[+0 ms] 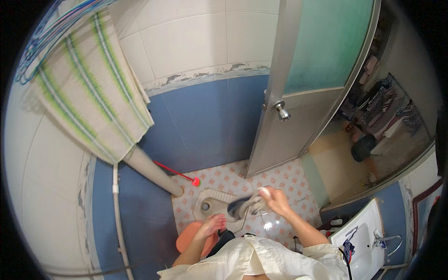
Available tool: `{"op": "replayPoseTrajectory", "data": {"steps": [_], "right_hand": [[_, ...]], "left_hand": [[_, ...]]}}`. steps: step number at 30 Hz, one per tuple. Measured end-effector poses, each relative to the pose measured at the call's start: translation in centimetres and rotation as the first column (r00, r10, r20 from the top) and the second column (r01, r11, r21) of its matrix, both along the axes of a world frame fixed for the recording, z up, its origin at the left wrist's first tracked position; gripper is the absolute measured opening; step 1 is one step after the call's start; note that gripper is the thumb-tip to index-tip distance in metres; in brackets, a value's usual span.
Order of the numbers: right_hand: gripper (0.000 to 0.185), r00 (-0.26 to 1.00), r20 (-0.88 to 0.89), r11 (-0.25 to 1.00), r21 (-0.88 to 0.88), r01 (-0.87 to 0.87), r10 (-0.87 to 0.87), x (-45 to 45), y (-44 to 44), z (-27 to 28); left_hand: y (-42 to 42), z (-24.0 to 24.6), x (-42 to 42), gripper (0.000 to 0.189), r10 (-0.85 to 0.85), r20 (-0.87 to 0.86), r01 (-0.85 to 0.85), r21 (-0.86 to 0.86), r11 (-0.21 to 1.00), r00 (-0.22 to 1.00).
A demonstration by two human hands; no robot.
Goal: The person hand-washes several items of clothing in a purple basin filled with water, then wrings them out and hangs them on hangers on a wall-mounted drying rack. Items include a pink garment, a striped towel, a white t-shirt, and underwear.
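Observation:
My right hand (275, 201) grips a bunched cloth, light grey and dark blue (252, 204), blurred and hanging to the left of the hand. Something white shows at the fingertips, too blurred to name. Under the cloth, a squat toilet pan (206, 197) is set in the tiled floor, its right part partly covered. My left hand (212, 225) is over the pan's near edge, beside the cloth's lower end, with fingers loosely extended and nothing visible in them. Below my left forearm stands an orange plastic basin or stool (190, 238), partly hidden.
A metal-framed door (297, 129) with a round knob stands ajar ahead. A striped towel (87, 91) and several hangers (66, 26) hang at left, above a thick pipe (154, 171). A red-handled brush (195, 181) rests near it. At right is a washbasin (364, 259).

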State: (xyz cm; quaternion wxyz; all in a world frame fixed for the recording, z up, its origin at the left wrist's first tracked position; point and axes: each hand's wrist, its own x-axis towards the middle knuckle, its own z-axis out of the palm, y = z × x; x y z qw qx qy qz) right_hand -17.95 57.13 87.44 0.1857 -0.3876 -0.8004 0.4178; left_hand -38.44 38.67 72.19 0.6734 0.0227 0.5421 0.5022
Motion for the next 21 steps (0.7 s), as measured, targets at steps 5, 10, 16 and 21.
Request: {"op": "replayPoseTrajectory", "data": {"steps": [5, 10, 16, 21], "right_hand": [[0.021, 0.829, -0.125, 0.820, 0.289, -0.494, 0.544, -7.3, 0.8, 7.6], [0.027, 0.732, 0.123, 0.696, 0.239, -0.677, 0.670, -6.6, 1.8, 9.9], [0.048, 0.622, -0.185, 0.571, -0.267, -0.777, 0.760, -4.7, 9.2, 2.1], [0.075, 0.706, -0.621, 0.224, -0.676, -0.702, 0.341, -10.6, 11.7, 3.4]], "left_hand": [[10.3, 6.0, -1.9, 0.044, 0.108, 0.331, -0.167, 0.154, 0.974, 0.937], [14.3, 8.9, -8.7, 0.045, 0.404, 0.327, -0.508, 0.358, 0.784, 0.854], [13.2, 15.6, -7.2, 0.059, 0.062, 0.681, -0.667, 0.688, 0.286, 0.729], [11.9, 18.7, -3.6, 0.061, 0.156, 0.510, -0.530, 0.777, 0.340, 0.846]]}}
